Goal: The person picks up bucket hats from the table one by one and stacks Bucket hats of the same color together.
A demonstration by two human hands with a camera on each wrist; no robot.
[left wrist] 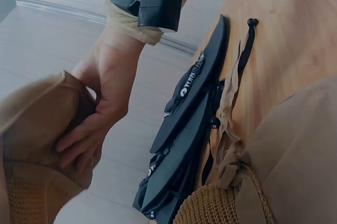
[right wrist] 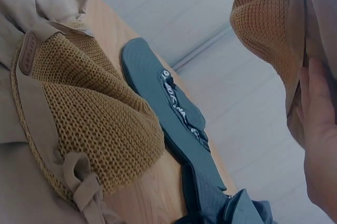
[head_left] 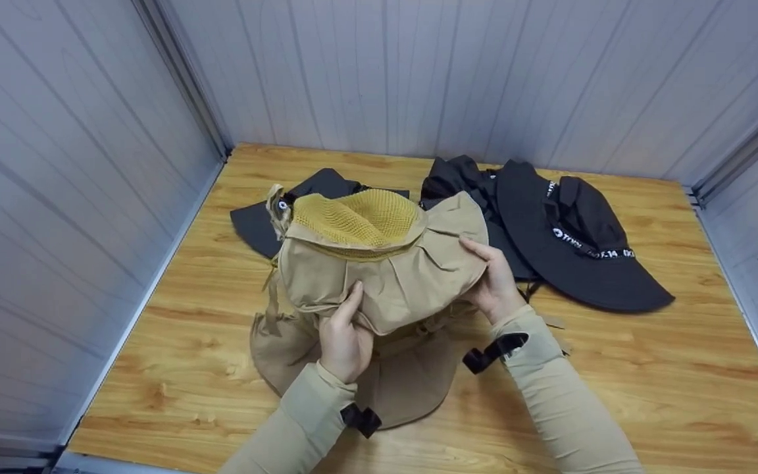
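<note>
A tan sun hat (head_left: 382, 283) with a mustard mesh crown is held up in both hands, its brim facing the person. My left hand (head_left: 346, 339) pinches the near brim edge, thumb on top and fingers hidden underneath. At the right side of the brim, my right hand (head_left: 494, 283) grips it with fingers partly behind the cloth; the left wrist view shows this hand (left wrist: 102, 92) against the fabric. Beneath lies a second tan hat (head_left: 412, 388) on the table; its mesh crown (right wrist: 95, 108), brown label and tied cord show in the right wrist view.
Black hats (head_left: 576, 243) with white lettering overlap at the back right of the wooden table (head_left: 155, 388). A dark grey hat (head_left: 254, 227) lies at the back left, partly covered by the held hat. Pale panel walls (head_left: 379, 79) enclose the back and sides.
</note>
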